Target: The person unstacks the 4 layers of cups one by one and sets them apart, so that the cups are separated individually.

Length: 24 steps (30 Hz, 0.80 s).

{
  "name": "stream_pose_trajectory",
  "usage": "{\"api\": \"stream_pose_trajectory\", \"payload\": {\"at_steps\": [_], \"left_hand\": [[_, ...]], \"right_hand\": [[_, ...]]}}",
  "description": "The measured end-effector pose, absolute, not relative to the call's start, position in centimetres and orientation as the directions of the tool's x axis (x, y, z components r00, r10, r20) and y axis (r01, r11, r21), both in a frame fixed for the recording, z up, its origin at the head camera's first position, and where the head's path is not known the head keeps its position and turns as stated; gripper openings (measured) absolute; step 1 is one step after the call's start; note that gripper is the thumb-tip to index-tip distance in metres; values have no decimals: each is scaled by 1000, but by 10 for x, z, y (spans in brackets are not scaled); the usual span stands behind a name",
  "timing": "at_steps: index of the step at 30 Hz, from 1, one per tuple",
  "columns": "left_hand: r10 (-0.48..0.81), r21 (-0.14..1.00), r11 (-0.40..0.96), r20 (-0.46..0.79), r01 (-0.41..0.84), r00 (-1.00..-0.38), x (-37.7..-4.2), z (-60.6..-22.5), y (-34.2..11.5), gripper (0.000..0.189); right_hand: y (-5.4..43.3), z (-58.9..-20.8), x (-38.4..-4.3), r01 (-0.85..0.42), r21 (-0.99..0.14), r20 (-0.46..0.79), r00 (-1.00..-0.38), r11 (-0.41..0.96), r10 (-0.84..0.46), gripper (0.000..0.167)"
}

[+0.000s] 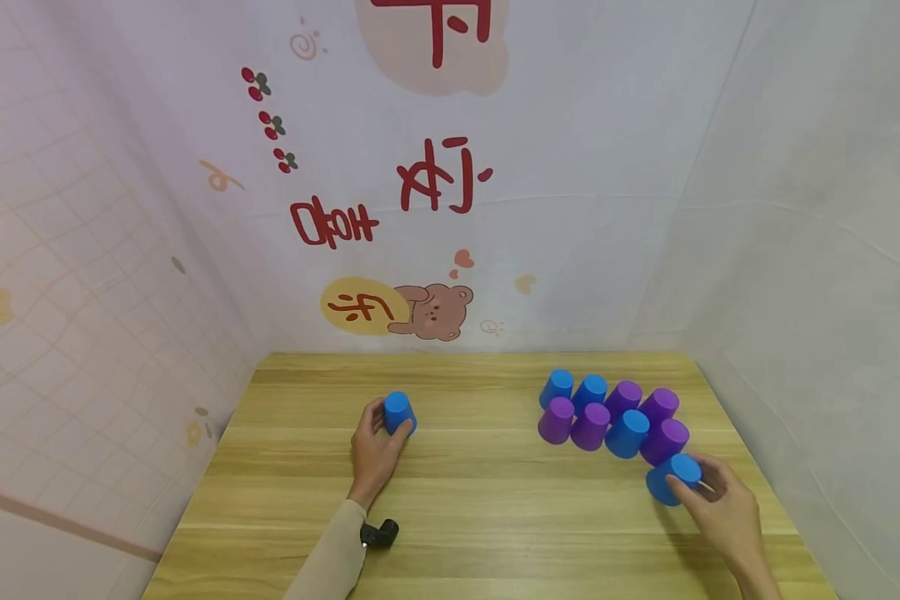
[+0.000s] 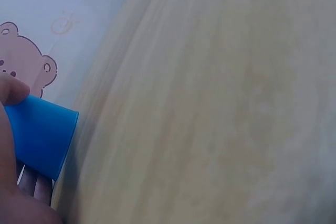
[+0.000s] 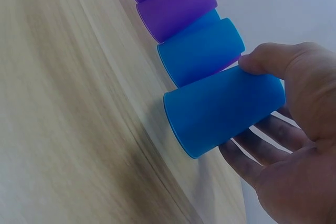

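Note:
On the left half of the table, my left hand (image 1: 375,454) holds an upside-down blue cup (image 1: 400,414) between thumb and fingers. The left wrist view shows that blue cup (image 2: 44,137) at its left edge, its wide rim down by the wood. Over at the right, my right hand (image 1: 723,508) grips another blue cup (image 1: 678,475), also mouth down, thumb on the near side and fingers behind. A shadow lies below this cup (image 3: 223,108), which looks slightly raised off the table. It is close to the front right end of two rows of cups, nearest a purple cup (image 1: 666,442).
Upside-down purple cups (image 1: 592,427) and blue cups (image 1: 627,433) stand in two rows at the back right of the wooden table (image 1: 480,517). A small black object (image 1: 380,533) is at the left sleeve. Printed curtains (image 1: 570,250) border the table's back and sides.

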<state>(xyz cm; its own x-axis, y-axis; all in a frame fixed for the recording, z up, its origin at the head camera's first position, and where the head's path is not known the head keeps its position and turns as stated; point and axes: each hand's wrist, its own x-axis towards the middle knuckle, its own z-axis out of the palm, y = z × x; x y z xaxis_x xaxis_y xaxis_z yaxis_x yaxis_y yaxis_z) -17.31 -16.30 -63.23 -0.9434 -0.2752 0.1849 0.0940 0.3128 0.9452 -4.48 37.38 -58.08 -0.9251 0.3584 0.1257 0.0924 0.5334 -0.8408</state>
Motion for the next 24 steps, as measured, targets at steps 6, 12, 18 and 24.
{"api": "stream_pose_trajectory", "payload": {"at_steps": [6,12,18,24], "left_hand": [[-270,947,306,182,95,-945,-173,-632,-163,63],[-256,948,298,189,109,-948,-173,-626,-163,62],[-219,950,271,214,152,-952,-171,-616,-159,60],[-145,943,242,268,228,-952,-170,-604,-153,60]], "right_hand": [[375,-581,-45,93,-837,123,-928,539,351,61],[374,-580,-44,101,-840,110,-931,533,348,62],[374,-580,-45,93,-838,117,-931,537,345,62],[375,-580,-44,79,-838,131,-932,541,339,60]]}}
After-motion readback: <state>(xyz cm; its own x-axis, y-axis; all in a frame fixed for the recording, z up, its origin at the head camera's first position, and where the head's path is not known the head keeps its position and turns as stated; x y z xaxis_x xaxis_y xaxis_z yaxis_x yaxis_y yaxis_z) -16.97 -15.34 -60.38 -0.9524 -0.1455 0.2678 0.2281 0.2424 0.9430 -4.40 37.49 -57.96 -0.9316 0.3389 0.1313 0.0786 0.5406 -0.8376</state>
